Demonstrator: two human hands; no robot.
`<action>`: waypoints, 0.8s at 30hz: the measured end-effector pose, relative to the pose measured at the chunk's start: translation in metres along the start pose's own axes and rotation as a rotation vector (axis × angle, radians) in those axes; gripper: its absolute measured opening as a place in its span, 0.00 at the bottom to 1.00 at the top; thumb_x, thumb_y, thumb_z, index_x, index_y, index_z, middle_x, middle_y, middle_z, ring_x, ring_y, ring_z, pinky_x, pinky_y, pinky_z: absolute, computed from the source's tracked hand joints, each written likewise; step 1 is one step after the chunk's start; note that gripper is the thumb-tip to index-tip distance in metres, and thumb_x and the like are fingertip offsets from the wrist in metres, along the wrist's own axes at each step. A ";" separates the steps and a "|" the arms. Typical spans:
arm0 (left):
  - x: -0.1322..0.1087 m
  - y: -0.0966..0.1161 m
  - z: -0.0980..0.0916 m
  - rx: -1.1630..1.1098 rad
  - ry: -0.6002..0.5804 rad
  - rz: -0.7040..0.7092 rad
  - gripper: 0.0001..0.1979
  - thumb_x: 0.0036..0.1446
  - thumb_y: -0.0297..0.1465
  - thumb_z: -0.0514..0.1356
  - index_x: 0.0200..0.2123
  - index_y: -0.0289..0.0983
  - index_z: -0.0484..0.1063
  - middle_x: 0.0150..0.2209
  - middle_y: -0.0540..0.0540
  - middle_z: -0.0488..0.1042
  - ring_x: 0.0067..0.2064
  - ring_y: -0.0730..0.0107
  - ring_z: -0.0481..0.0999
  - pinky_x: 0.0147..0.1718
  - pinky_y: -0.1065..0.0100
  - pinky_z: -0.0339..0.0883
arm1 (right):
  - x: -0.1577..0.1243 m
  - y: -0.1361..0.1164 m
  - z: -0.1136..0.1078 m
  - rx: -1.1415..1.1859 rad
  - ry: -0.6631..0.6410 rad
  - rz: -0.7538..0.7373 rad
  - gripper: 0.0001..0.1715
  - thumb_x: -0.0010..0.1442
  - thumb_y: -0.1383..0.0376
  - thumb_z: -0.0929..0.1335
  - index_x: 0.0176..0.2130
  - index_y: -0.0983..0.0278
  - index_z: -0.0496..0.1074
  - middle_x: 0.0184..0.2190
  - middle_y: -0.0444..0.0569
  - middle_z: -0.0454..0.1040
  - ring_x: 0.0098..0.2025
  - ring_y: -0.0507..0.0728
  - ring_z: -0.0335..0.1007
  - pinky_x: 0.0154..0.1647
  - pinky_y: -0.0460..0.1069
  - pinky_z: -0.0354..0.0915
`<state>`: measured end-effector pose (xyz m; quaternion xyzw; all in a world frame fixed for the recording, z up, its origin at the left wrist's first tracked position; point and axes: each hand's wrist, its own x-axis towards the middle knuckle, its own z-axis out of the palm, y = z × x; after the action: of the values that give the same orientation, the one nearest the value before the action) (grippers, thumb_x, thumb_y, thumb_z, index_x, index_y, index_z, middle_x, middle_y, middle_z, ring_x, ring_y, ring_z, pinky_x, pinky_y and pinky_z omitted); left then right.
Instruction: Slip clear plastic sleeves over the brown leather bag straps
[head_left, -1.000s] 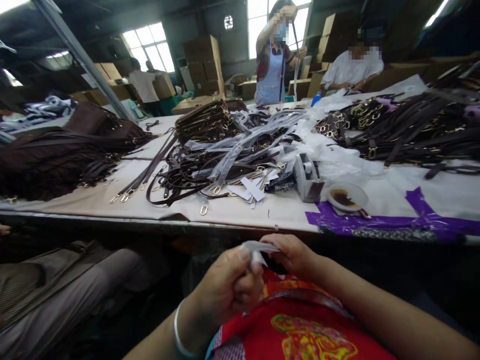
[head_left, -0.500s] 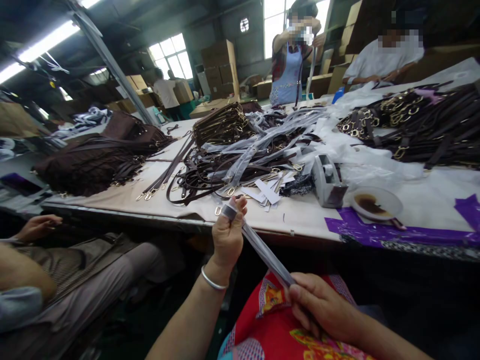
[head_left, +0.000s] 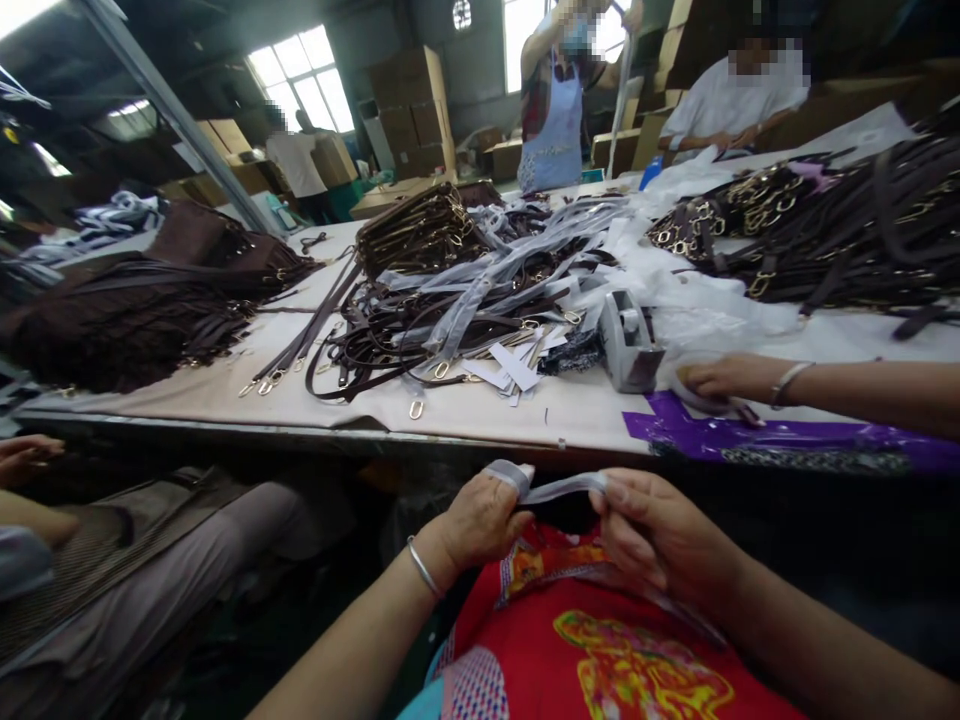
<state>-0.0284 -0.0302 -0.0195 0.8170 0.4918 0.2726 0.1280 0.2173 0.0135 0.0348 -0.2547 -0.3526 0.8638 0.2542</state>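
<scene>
My left hand and my right hand are both closed on a strap wrapped in clear plastic, held level between them over my lap, below the table's front edge. The left hand pinches the folded end; the right grips the other side, and the strap runs on down over my red clothing. On the table ahead lies a tangle of dark straps and plastic sleeves with gold clasps.
Another person's hand with a bracelet reaches over a small dish on purple tape. A grey tape dispenser stands nearby. Strap heaps lie at left and right. A seated person's legs are at left; people work beyond.
My left hand came down from table height to my lap, and my right hand rose to meet it, so the strap is now held short and level. Another person's hand reached over the dish.
</scene>
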 end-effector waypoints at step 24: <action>0.057 0.074 -0.102 -1.790 0.803 -0.525 0.14 0.68 0.37 0.54 0.38 0.31 0.70 0.20 0.60 0.50 0.19 0.82 0.54 0.27 0.77 0.67 | 0.015 0.026 0.025 -1.294 -0.229 -0.521 0.20 0.71 0.59 0.56 0.32 0.63 0.66 0.27 0.45 0.68 0.28 0.52 0.61 0.33 0.48 0.61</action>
<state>-0.0114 -0.0220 0.1171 0.1352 0.2776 0.7583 0.5741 0.1836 -0.0051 0.0278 -0.1693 -0.8693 0.4133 0.2117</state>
